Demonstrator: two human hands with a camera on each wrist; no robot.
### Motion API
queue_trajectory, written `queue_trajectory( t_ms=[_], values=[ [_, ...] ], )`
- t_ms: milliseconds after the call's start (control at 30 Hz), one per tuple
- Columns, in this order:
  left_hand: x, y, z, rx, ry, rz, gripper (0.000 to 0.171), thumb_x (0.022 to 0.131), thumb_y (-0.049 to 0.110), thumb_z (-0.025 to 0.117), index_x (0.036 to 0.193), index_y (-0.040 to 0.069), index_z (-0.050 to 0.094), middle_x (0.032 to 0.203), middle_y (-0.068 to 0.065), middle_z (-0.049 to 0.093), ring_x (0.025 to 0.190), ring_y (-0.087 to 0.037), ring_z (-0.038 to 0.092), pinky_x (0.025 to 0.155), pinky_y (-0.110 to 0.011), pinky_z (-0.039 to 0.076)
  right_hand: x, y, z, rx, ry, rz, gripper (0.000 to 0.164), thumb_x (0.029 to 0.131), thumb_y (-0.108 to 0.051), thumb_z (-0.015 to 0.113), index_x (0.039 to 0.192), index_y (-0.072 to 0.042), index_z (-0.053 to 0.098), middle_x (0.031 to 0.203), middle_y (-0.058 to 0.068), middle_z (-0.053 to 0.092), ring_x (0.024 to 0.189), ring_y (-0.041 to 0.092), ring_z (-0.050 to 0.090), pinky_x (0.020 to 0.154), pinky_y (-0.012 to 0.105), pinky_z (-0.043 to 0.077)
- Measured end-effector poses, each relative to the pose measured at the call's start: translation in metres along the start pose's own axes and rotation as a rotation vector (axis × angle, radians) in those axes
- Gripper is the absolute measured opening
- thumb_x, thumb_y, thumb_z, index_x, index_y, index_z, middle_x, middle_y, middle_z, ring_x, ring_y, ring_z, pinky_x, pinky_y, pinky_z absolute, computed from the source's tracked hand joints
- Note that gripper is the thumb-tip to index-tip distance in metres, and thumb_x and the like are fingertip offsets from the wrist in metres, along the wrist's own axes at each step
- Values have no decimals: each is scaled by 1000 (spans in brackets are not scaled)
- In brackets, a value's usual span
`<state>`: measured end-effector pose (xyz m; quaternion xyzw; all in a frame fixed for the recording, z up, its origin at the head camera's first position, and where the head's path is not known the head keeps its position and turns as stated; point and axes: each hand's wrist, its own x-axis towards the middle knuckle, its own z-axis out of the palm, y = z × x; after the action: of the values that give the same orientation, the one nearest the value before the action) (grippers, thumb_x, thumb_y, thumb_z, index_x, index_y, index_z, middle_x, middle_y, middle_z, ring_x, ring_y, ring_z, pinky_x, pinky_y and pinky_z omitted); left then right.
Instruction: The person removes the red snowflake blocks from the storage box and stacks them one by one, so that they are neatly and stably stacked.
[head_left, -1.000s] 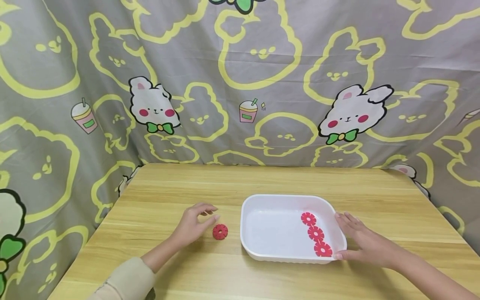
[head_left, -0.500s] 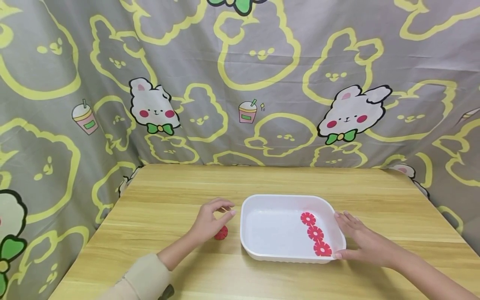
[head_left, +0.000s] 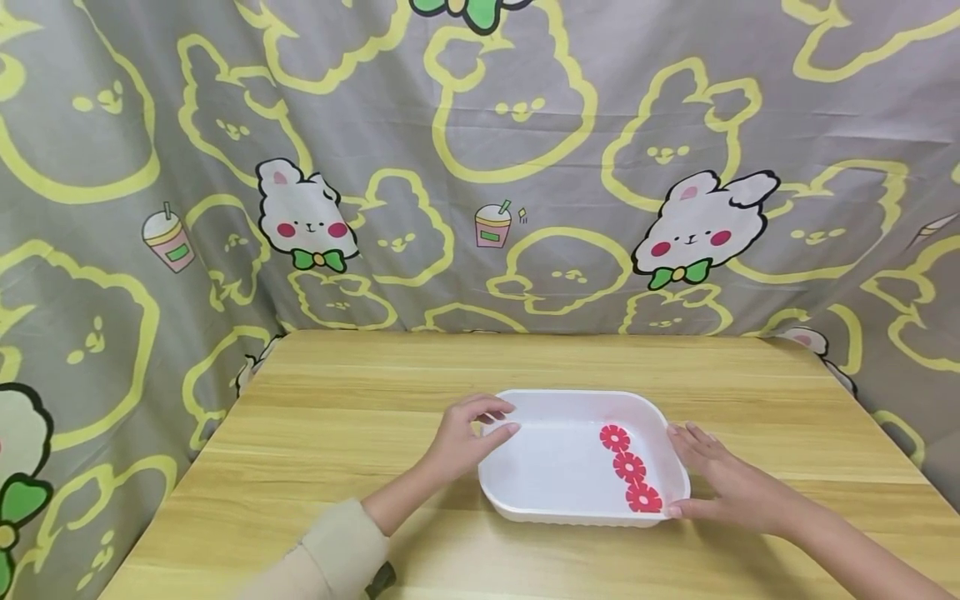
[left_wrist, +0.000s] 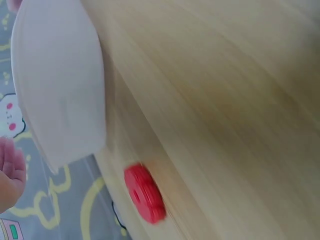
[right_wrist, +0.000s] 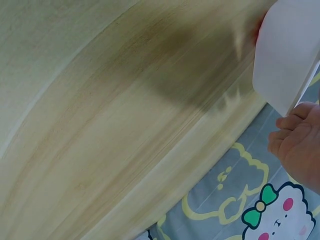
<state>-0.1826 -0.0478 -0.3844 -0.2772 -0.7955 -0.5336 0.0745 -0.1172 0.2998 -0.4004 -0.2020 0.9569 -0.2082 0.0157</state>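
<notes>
Head view: left hand over the near-left end of the white tray, fingers bent, thumb parted from fingertips — contact with rim unclear. Right hand at the opposite end, fingers extended along the outer wall, thumb touching the near corner. Three red notched discs in a row inside, nearer the right hand.

Left wrist view: red stack on the table, below and apart from the left hand, just beside the tray.

Right wrist view: right fingertips against the rim.

Left hand moved rightward to left end of tray (red disc now hidden in head view).
</notes>
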Motion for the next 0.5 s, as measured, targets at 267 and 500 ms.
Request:
queue_trajectory(
  t_ms=[267, 500],
  values=[
    [11, -10, 29, -16, -28, 34, 22, 81, 14, 70, 99, 1, 67, 99, -12, 69, 89, -28, 64, 77, -33, 56, 1, 0, 0, -3, -4, 8, 100, 71, -55, 69, 139, 8, 31, 144, 28, 32, 129, 53, 26, 109, 15, -2],
    [18, -5, 53, -13, -20, 35, 26, 81, 13, 70, 100, -3, 66, 100, -14, 68, 90, -30, 63, 76, -31, 56, 2, 0, -1, -7, -12, 17, 101, 69, -56, 70, 139, 8, 33, 144, 28, 33, 129, 53, 27, 104, 59, 25]
  ],
)
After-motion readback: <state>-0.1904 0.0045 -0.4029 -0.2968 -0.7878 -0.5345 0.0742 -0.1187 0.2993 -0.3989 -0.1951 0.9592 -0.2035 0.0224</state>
